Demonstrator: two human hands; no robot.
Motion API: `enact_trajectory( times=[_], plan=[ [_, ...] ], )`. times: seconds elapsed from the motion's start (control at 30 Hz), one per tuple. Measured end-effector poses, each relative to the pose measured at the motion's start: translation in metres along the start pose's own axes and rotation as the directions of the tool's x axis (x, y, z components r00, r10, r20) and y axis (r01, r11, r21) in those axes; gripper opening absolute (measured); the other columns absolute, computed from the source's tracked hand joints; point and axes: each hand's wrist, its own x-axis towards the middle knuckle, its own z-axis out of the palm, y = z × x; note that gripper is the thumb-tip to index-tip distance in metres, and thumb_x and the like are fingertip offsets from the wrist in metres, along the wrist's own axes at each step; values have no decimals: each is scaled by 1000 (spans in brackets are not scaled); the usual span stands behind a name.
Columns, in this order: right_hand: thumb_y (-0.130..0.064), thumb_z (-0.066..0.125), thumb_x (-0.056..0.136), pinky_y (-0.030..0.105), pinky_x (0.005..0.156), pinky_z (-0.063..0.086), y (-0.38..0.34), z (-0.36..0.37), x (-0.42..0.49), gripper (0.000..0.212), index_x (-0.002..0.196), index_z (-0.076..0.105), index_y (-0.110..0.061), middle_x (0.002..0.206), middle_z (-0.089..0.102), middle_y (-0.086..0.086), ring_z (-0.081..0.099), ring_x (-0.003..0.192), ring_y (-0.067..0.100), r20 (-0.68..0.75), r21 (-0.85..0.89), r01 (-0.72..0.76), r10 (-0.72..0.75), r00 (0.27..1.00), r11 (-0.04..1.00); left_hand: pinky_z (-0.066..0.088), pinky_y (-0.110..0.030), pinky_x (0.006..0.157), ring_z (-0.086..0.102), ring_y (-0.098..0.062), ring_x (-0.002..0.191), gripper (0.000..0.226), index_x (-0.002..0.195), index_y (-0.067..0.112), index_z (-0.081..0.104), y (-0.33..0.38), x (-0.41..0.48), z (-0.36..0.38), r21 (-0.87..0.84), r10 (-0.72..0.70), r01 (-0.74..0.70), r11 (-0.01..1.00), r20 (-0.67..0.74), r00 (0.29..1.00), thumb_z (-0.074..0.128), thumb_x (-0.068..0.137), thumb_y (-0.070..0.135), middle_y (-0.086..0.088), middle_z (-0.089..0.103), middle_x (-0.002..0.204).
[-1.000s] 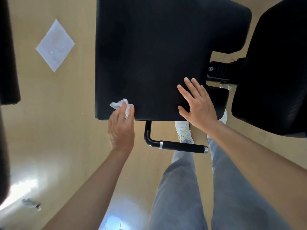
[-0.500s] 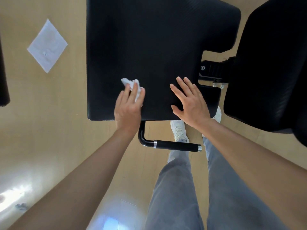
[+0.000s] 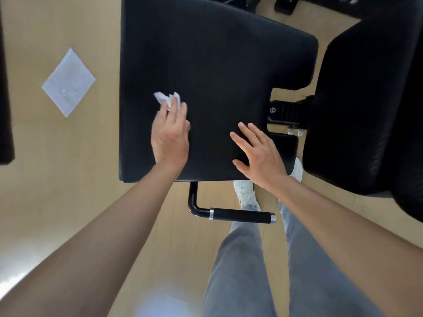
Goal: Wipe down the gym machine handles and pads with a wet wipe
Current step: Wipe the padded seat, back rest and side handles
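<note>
Hands lie apart on the black seat pad [image 3: 217, 65], both near its lower edge at mid-frame. The left hand [image 3: 170, 136] is flat, fingers nearly straight and close together, pressing a crumpled white wet wipe [image 3: 166, 99] onto the pad. The wipe pokes out past the fingertips toward the upper left. The right hand [image 3: 261, 154] rests spread on the pad's lower right part, holding nothing, well right of the wipe. Below the pad a black handle [image 3: 240, 215] with silver collars juts out. A white square sheet [image 3: 68, 82] lies on the floor at upper left.

Floor [image 3: 68, 156] carries 1 white sheet [image 3: 68, 82]; black pad [image 3: 217, 65] carries crumpled wipe [image 3: 166, 99].
</note>
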Motion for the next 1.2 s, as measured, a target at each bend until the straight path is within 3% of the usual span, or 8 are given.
enact_trajectory(
  times=[0.33,0.4,0.63,0.87,0.97,1.03,1.1,1.2],
  plan=[
    [-6,76,83,48,111,44,15,-14,-42,68,146,52,-13,162,37,6,33,150,26,97,28,-95,92,991,995,53,-40,104,57,-27,134,51,130,10,68,66,-85,23,-170,694,-673,720,198,692,77,80,3,-4,60,146],
    [-3,75,82,51,105,49,18,-13,-57,62,140,58,-11,157,44,9,41,145,30,97,26,-142,139,986,990,46,-40,112,51,-24,140,52,141,12,60,64,-84,21,-107,714,-709,697,198,671,66,90,9,-2,51,154],
    [-11,64,93,41,115,40,24,2,-103,72,158,34,-20,169,19,2,21,154,25,185,-22,-302,301,936,953,19,-49,127,16,-26,158,57,162,14,21,90,-20,22,5,445,-453,891,177,878,38,110,27,-6,14,171],
    [-15,62,97,39,117,36,18,-8,-97,68,158,32,-24,169,15,-5,14,156,19,215,37,-376,360,908,926,15,-41,128,17,-25,157,65,160,15,30,109,-59,33,-84,727,-738,669,282,626,55,101,16,-3,18,170],
    [-13,61,97,37,115,38,13,-20,-99,63,155,38,-21,169,19,-4,20,154,19,266,70,-404,373,889,912,41,-32,113,55,-22,136,52,132,12,68,101,-85,27,-232,748,-713,662,143,648,78,82,4,-2,60,145],
    [-12,60,96,35,114,39,6,-30,-100,59,152,44,-21,163,33,-2,35,147,20,296,142,-471,417,859,871,57,-37,89,71,-26,108,27,112,15,78,102,-96,14,-398,611,-526,752,120,783,78,86,8,-2,77,111],
    [-14,62,95,30,109,41,-6,-44,-102,59,150,46,-24,154,46,-2,46,138,19,316,288,-556,470,824,780,57,-36,79,70,-20,97,19,113,22,77,107,-96,-14,-611,337,-71,789,333,881,63,102,25,3,77,99],
    [-14,68,91,18,97,44,-30,-71,-107,62,148,49,-27,141,57,-5,60,119,13,315,583,-589,512,799,559,54,-22,85,69,-5,99,21,114,22,76,113,-85,-62,-743,61,432,511,533,844,59,103,26,11,75,105]
  ],
)
